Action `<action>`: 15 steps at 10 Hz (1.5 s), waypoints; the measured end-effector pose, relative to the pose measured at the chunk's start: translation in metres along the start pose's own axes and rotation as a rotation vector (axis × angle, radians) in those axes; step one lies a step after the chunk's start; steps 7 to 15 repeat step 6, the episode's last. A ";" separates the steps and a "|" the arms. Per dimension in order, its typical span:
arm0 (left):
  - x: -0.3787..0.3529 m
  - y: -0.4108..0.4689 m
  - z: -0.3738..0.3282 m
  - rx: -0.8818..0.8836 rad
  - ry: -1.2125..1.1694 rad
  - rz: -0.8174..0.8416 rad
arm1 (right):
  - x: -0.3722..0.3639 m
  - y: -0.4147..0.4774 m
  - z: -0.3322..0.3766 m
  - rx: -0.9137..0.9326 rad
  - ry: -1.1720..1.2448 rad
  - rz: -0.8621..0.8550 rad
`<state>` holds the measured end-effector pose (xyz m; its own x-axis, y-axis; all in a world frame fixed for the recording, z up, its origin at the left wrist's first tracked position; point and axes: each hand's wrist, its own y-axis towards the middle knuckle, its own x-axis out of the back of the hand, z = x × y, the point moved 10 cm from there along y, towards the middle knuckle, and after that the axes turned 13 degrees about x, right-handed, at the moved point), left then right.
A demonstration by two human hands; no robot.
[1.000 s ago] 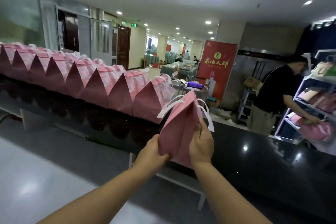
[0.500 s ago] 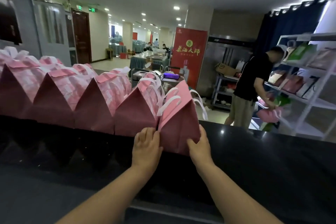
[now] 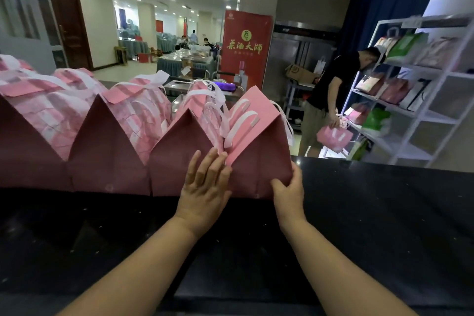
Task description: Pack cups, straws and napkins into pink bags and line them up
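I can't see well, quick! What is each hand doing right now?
Left hand: open, flat against the last pink bag's left edge.
Right hand: gripping that bag's right corner.

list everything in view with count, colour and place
pink bags: at least four, pink with white handles, in a row on the counter
end bag: one, pink, right end of that row
counter: one, black, across the foreground
banner: one, red, behind the row
rack: one, white, far right, holding bags
person: one, black shirt, at the rack
held bag: one, pink, in that person's hand
left hand: one, flat where the end bag meets its neighbour
right hand: one, gripping the end bag's lower right corner
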<state>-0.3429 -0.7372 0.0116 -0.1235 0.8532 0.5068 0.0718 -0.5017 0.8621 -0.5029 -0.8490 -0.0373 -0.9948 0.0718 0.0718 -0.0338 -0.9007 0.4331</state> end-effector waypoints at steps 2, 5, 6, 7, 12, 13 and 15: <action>0.001 0.001 -0.005 -0.050 0.003 0.067 | -0.001 -0.007 -0.012 -0.086 -0.030 0.051; 0.020 -0.011 -0.006 -0.062 -0.057 0.029 | 0.021 -0.024 -0.001 -0.174 -0.076 0.245; 0.039 -0.016 -0.011 0.002 -0.163 -0.033 | 0.049 -0.029 0.009 -0.109 -0.161 0.190; 0.039 -0.016 -0.011 0.002 -0.163 -0.033 | 0.049 -0.029 0.009 -0.109 -0.161 0.190; 0.039 -0.016 -0.011 0.002 -0.163 -0.033 | 0.049 -0.029 0.009 -0.109 -0.161 0.190; 0.039 -0.016 -0.011 0.002 -0.163 -0.033 | 0.049 -0.029 0.009 -0.109 -0.161 0.190; 0.039 -0.016 -0.011 0.002 -0.163 -0.033 | 0.049 -0.029 0.009 -0.109 -0.161 0.190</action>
